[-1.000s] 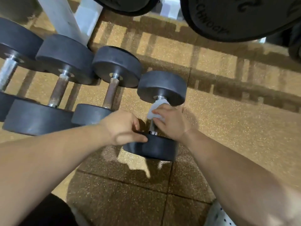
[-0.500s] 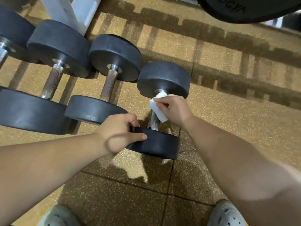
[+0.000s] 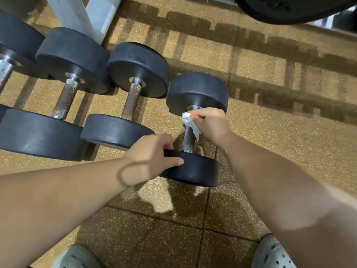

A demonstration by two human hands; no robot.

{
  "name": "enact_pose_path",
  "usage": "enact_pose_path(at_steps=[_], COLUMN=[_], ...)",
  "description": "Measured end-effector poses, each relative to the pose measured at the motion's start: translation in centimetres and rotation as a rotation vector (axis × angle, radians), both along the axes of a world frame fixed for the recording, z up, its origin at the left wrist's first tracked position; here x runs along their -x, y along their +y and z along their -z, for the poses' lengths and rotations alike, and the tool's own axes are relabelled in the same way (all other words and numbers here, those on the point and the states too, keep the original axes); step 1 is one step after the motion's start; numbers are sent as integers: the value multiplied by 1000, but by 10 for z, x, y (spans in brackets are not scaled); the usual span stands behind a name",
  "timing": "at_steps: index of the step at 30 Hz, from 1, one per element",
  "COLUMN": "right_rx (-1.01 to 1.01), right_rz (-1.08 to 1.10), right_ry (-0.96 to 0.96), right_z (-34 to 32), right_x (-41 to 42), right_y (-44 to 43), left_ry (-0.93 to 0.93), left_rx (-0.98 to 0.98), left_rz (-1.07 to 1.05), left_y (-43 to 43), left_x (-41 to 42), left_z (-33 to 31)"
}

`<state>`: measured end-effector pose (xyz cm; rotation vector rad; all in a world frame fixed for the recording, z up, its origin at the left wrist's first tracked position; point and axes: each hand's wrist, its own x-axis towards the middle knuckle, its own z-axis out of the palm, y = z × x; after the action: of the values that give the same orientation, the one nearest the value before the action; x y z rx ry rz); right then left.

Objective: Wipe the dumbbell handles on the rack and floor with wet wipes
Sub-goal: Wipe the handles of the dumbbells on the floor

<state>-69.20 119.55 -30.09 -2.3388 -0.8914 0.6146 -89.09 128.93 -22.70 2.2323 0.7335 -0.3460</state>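
Fingers (image 3: 199, 113) of right hand (image 3: 209, 124) curled round white wipe (image 3: 190, 123), pressing it onto handle (image 3: 187, 137) of dumbbell (image 3: 188, 147), right up against far head (image 3: 201, 93). Loose tail of wipe hanging beside bar. Left hand (image 3: 152, 157) gripping near head (image 3: 199, 171), thumb along rim, fingers hooked over inner edge; probably steadying against a roll. Dumbbell itself lying on floor (image 3: 270, 136).

As a judgement: mid-wipe on this one handle. Far end under cloth now; bare metal between wipe and near head possibly not yet rubbed, though cannot tell from the shine.

Left of dumbbell, three more in same row: second dumbbell (image 3: 133, 101) just beside, third dumbbell (image 3: 64, 99) past that, fourth dumbbell (image 3: 4, 72) cut off by frame edge. No cloth on any. Cannot tell whether already cleaned or waiting. Nothing further to right of dumbbell, so likely either first or last of the floor row.

Rack part of job impossible to gauge: only white rack leg (image 3: 81, 14) beyond and left of dumbbell, and dark plate (image 3: 289, 8) overhead beyond and right. No racked handles in view. Shoes (image 3: 77, 256) on the near side of dumbbell.
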Motion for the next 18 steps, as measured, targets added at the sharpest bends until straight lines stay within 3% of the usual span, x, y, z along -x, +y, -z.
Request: enact_pose_path(at_steps=[2,5,8,11,16,18], right_rx=[56,109,89,-24,-106,-85], right_rz=[-193,-482,-586,-569,-238,-305], right_ry=[-110,-64,-126,-225,-219,-241], right_z=[0,-3,1,4,10,10], right_x=[3,7,7,2,-4,-5], right_y=[-13,-34,-28,-14,0,-2], left_ry=[-17,-79,-167,-183,-208,-206], left_rx=[-24,11,84,86,40,24], left_rz=[12,-17,-33,-48,2,17], left_y=[-3,-4,-6,-19,-27,-25], left_x=[4,9,4,-1,2,3], left_z=[0,-1,-5,-3,12,13])
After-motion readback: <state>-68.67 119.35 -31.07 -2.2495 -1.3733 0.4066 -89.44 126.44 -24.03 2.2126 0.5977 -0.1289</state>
